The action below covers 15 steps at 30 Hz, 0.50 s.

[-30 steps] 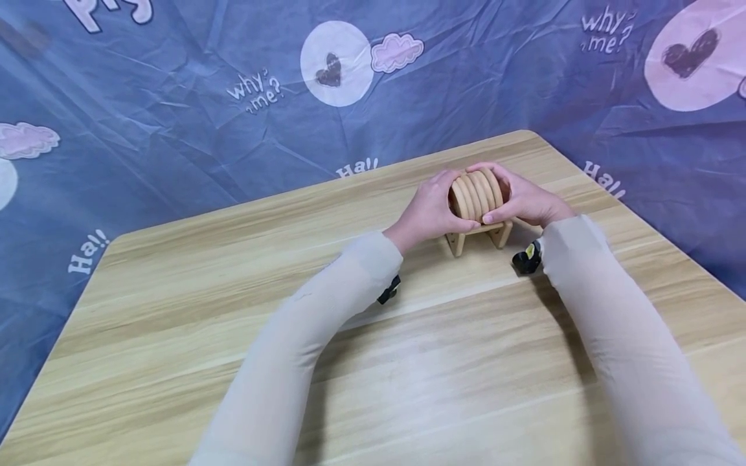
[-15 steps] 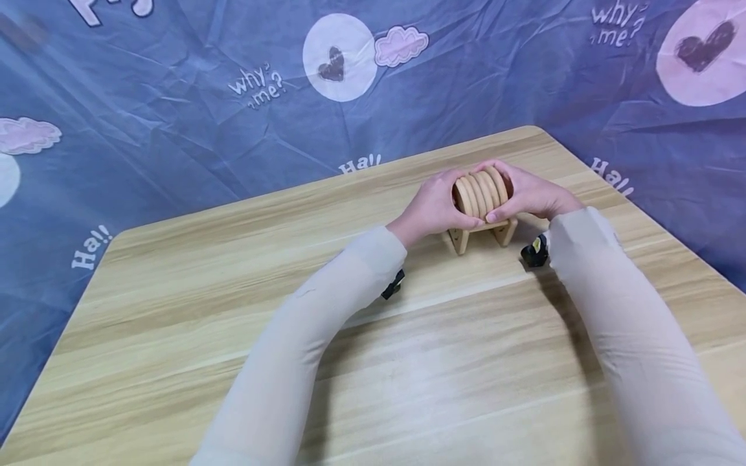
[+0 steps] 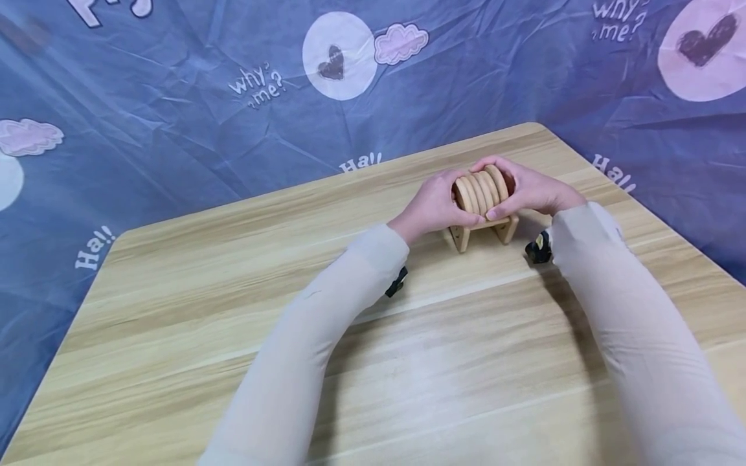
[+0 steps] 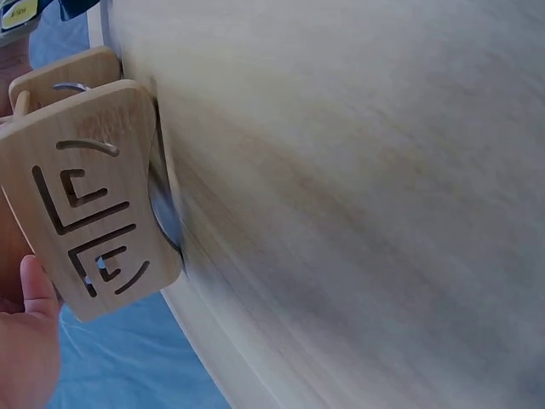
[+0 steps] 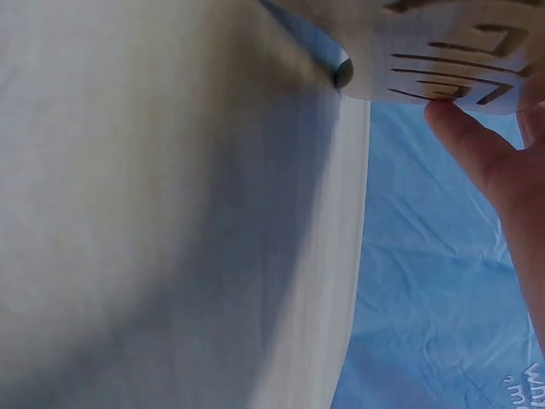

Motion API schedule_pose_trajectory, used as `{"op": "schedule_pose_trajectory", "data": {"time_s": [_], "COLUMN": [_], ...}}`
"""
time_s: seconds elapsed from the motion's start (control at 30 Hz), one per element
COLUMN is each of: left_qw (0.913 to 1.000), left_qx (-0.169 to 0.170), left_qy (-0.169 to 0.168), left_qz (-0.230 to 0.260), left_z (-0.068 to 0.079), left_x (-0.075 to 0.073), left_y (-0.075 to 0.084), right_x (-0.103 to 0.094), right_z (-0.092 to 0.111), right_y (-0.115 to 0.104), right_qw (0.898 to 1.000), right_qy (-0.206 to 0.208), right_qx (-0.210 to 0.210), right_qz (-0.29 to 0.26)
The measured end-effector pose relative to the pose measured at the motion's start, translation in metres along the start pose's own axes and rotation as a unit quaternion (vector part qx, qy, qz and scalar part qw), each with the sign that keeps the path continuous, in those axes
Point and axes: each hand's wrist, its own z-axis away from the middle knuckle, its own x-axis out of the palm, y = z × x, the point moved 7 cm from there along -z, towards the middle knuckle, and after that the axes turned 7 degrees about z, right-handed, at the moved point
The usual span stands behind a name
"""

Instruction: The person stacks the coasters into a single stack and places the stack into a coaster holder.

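Note:
A row of several round wooden coasters (image 3: pixel 480 192) stands on edge in a small wooden coaster rack (image 3: pixel 462 239) near the table's far right. My left hand (image 3: pixel 432 202) holds the row at its left end, thumb in front and the other fingers mostly hidden behind. From the right end my right hand (image 3: pixel 535 190) grips it too, thumb low across the front. The left wrist view gives the rack's side panel (image 4: pixel 94 200) with cut-out slots, its foot at the tabletop. A digit of the right hand (image 5: pixel 502 175) touches the slotted panel (image 5: pixel 460 60) in the right wrist view.
The wood-grain table (image 3: pixel 245 278) has its far edge just behind the rack and its right edge beyond the right forearm. A blue printed cloth (image 3: pixel 192 110) hangs behind. Black wrist cameras (image 3: pixel 539 248) sit under both sleeves, low over the table.
The head view has shifted slightly, so the rack and hands appear a little farther right and higher. Both hands keep their hold on the coasters, with little other visible change.

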Motion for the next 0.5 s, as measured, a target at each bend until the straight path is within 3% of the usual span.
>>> {"op": "schedule_pose_trajectory", "data": {"time_s": [0.17, 0.5], "left_qw": [0.9999, 0.9971], "left_qx": [-0.005, -0.045], "left_qy": [-0.013, -0.059], "left_qz": [-0.007, -0.016], "left_z": [-0.002, -0.0038], "left_x": [-0.0003, -0.0014], "left_y": [-0.0003, 0.0021], "right_x": [0.0002, -0.0012], "right_z": [-0.0006, -0.0017], "right_y": [0.0008, 0.0019], "right_qw": [1.0, 0.998], "right_qy": [0.012, 0.025], "right_qx": [-0.004, 0.027], "right_qz": [0.008, 0.054]}}
